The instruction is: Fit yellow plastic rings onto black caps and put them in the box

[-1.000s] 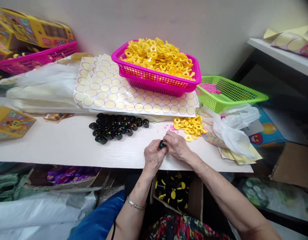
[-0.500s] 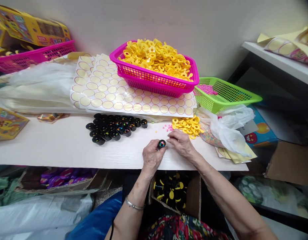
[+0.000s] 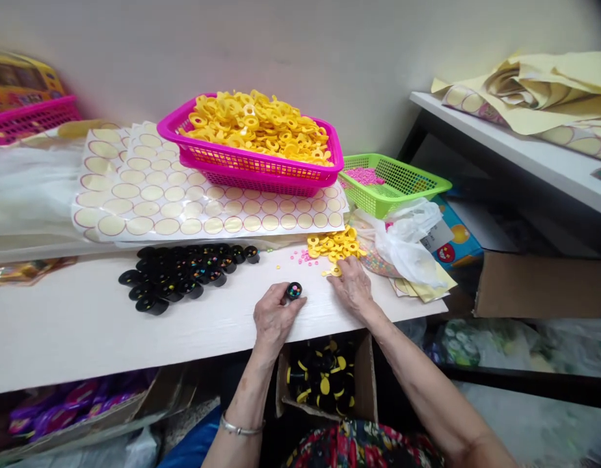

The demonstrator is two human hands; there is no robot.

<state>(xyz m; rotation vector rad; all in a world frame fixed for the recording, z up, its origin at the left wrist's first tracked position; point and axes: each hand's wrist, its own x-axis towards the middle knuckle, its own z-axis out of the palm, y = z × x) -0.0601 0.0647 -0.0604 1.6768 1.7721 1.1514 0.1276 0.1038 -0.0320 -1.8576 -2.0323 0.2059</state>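
Presently, my left hand (image 3: 272, 320) grips a black cup (image 3: 294, 290) near the front edge of the desk (image 3: 217, 322); my right hand (image 3: 352, 286), closure unclear, seemingly selects a yellow ring (image 3: 335, 271), requiring a precise pinch.

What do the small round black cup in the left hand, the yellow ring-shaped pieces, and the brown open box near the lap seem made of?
The black cup: probably plastic, smooth, its rim faintly shiny. The yellow pieces: likely plastic, slightly glossy, from even colour and highlights. The brown box: apparently cardboard, matte, judging by its dull walls.
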